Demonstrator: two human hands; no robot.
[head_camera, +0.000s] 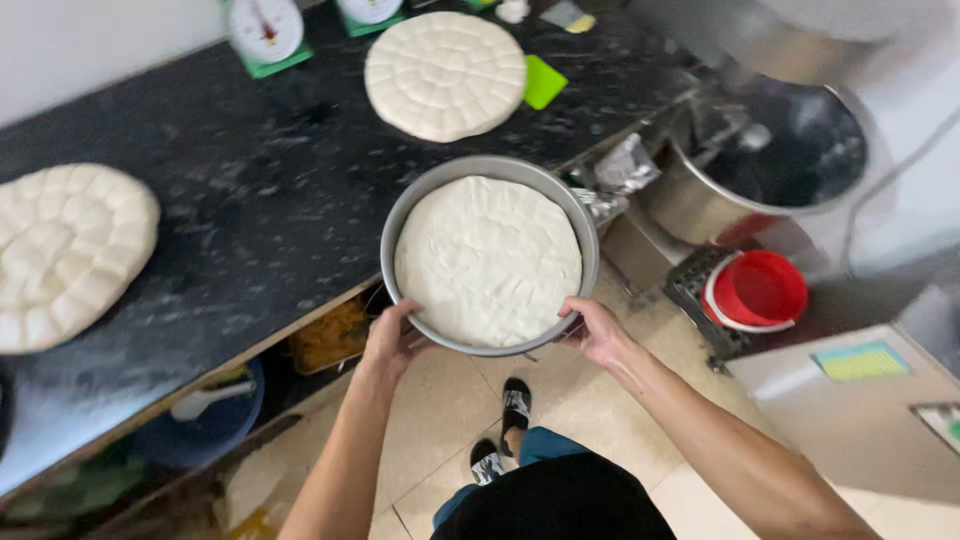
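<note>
My left hand (388, 340) and right hand (597, 331) grip the near rim of a round metal pan (400, 220), thumbs hooked over the edge; the other fingers are hidden underneath. The pan, held off the counter's edge, is filled by a flat disc of dough (488, 258). Farther off, a red bucket (757, 290) and mixer bowl (780, 160); their insides are unclear

I stand on a beige tiled floor (440, 410) beside a long black marble counter (250, 190) under a white wall (90, 40).
</note>
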